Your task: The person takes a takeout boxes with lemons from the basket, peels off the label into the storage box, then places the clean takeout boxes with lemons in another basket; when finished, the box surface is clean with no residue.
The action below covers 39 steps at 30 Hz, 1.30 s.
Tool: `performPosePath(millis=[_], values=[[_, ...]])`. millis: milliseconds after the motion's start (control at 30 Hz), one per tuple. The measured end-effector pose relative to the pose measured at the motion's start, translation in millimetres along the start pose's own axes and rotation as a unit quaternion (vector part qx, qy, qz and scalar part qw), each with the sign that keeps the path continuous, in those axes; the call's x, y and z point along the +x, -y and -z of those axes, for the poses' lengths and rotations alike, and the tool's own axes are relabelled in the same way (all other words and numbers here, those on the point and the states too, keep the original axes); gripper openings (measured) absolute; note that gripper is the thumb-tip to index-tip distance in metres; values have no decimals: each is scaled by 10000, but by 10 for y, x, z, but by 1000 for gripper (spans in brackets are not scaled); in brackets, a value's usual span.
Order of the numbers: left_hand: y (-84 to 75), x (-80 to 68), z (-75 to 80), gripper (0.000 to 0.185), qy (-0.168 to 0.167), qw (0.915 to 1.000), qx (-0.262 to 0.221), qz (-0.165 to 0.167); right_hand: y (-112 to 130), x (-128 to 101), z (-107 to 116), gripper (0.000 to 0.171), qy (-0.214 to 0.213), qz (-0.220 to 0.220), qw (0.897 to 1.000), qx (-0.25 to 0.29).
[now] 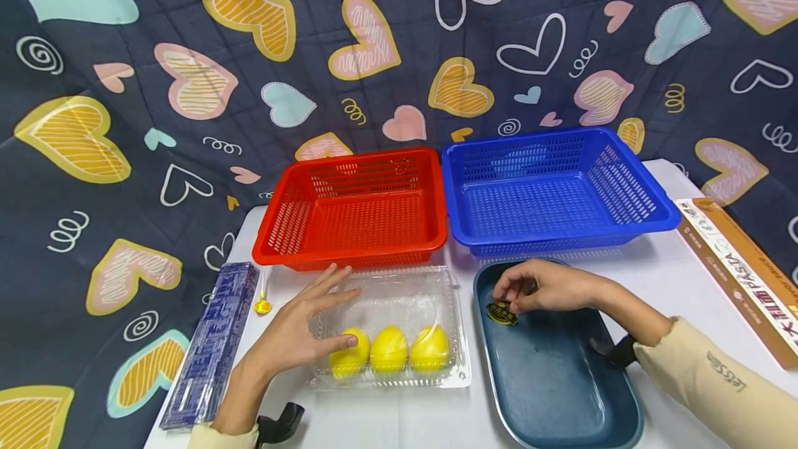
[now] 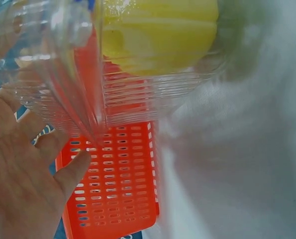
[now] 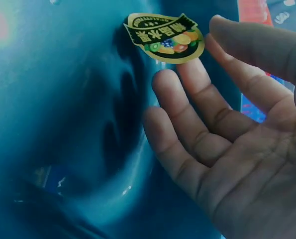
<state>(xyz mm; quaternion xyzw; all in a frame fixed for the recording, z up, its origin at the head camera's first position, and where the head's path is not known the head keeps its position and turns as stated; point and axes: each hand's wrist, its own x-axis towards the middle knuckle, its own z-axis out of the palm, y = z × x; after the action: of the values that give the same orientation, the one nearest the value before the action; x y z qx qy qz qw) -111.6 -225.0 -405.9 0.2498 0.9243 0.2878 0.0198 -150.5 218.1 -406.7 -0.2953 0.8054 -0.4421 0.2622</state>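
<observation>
My right hand (image 1: 542, 286) pinches a black and gold fruit sticker (image 3: 165, 39) at its fingertips, over the far left part of a dark teal tray (image 1: 542, 380). Its other fingers are loosely bent. My left hand (image 1: 299, 328) is spread, with straight fingers, at the left side of a clear plastic clamshell box (image 1: 458, 359). In the head view its thumb overlaps one of three yellow lemon-like fruits (image 1: 389, 348) standing in a row inside. The left wrist view shows the box wall (image 2: 133, 94) close up beside the fingers.
A red basket (image 1: 349, 258) and a blue basket (image 1: 561, 231) stand side by side behind. A blue patterned packet (image 1: 212, 345) and a small spoon with a yellow bowl (image 1: 262, 306) lie left. A long pasta box (image 1: 736, 272) lies right, and a heart-patterned cloth (image 1: 386, 40) hangs behind.
</observation>
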Motion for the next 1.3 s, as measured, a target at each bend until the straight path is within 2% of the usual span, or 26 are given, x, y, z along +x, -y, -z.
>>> performPosePath(millis=[467,700,933,1133,1300], values=[[18,1,4,70,27,10000,8,-41,-14,-15,-5,34,2,-235,9995,-200],[17,3,6,70,33,10000,-20,-1,-13,-37,9,35,-62,-309,9976,-618],[18,-3,4,70,12,10000,-31,-15,81,-93,82,38,-81,-221,9982,-556],[28,-11,-7,69,-60,9998,-150,-112,171,-225,275,36,-470,-111,9978,-461],[52,-26,-37,68,-66,9994,-323,-62,209,-392,457,27,-1187,83,9913,-557]])
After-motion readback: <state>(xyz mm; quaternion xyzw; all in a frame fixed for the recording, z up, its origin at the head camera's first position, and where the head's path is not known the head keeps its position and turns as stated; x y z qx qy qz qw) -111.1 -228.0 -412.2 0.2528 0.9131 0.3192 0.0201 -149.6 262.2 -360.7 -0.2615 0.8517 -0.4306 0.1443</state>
